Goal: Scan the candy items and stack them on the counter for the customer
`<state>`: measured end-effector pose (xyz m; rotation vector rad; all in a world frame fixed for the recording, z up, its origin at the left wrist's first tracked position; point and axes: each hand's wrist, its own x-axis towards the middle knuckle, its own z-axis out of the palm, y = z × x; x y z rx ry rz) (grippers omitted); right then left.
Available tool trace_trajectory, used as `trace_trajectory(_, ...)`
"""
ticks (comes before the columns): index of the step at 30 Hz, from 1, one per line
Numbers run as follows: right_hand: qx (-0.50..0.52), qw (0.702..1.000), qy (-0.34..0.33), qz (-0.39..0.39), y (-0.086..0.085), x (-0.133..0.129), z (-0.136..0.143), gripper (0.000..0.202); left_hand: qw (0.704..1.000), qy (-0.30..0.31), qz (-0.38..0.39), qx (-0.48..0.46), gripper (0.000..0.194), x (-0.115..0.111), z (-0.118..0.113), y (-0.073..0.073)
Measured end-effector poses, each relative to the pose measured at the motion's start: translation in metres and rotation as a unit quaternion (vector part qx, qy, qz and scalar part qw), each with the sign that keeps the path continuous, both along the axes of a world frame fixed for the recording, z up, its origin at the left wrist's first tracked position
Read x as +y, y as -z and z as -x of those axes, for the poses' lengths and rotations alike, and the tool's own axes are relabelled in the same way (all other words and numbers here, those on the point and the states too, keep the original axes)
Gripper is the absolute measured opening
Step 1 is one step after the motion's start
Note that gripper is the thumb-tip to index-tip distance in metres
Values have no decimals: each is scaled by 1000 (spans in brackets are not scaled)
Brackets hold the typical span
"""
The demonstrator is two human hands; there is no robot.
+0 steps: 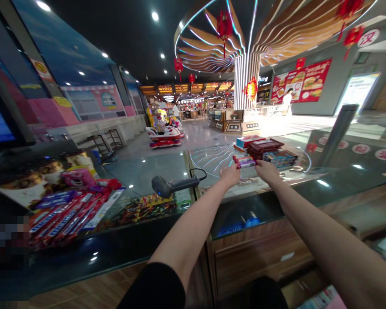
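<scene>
Black sleeve (156, 285) fabric sits nearest the camera, around the upper part of the left arm; both bare forearms reach out from the bottom of the view across a glass-topped counter (154, 165). At the far side of the counter the two hands come close together without meeting. Between them are small wrapped candy packs (244, 162), red and purple, side by side. The left hand (230, 175) pinches the near left end, its fingers curled; the right hand (265, 169) grips the right end between thumb and fingers.

Just behind the candy packs lies a pile of goods: dark red packets (265, 146) on top, a light blue and red box (249, 140) to their left, and blue boxes (280, 159) beside the right hand.

To the left of the left forearm, a black barcode scanner (175, 185) lies on the glass, its cord looping at the handle end. Further left, long red mentos packs (69, 214) lie side by side at a slant, with purple packets (56, 198) and a pink bag (79, 177) behind them. A monitor (1, 116) edges into view above these. Beyond the counter, a white and red kiddie ride (165, 134) stands on the shiny floor.
</scene>
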<state>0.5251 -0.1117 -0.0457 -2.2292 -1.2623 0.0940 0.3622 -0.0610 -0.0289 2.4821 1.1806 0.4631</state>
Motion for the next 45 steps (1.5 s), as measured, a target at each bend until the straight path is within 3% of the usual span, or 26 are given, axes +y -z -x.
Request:
trace_trajectory(4,-34,998,8,55,-4,-1,7,47,1000,-11,-3,1,42,1,-4,3)
trace_trajectory(10,-49,997,-11,60,-4,-3,10,50,998,-38,23,-35,48,-1,-8,5)
trace_trajectory(25,-84,995,-15,45,0,-3,9,52,999,21,-33,36,51,-1,-9,11)
trace_trajectory(34,-97,994,-12,51,0,-4,11,52,999,26,-34,26,50,-1,-7,12)
trace_trajectory(45,-131,991,-11,29,-1,-11,19,49,997,31,-22,68,42,-17,10,-14)
